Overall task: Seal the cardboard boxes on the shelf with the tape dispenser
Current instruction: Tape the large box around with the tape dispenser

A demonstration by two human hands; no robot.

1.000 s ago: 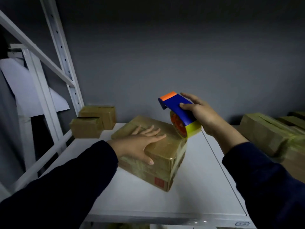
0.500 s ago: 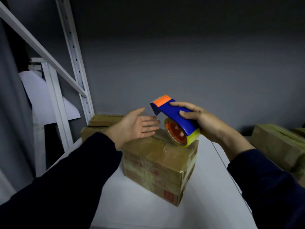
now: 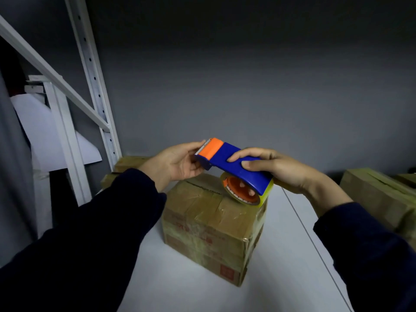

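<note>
A blue tape dispenser (image 3: 234,164) with an orange toothed end and a roll of clear yellowish tape is held above a cardboard box (image 3: 213,224) on the white shelf (image 3: 292,255). My right hand (image 3: 276,168) grips the dispenser's blue body from the right. My left hand (image 3: 177,164) touches the orange cutter end, fingers curled at its tip. The box top is covered with glossy tape strips and its far flap seam shows a dark gap.
Two small cardboard boxes (image 3: 126,167) sit at the back left by the white perforated upright (image 3: 94,86). More taped boxes (image 3: 380,194) lie at the right. A grey wall closes the back of the shelf.
My left hand lifted off the box top and rose to the dispenser's orange end. The dispenser tilted flatter and higher. The view moved closer to the box.
</note>
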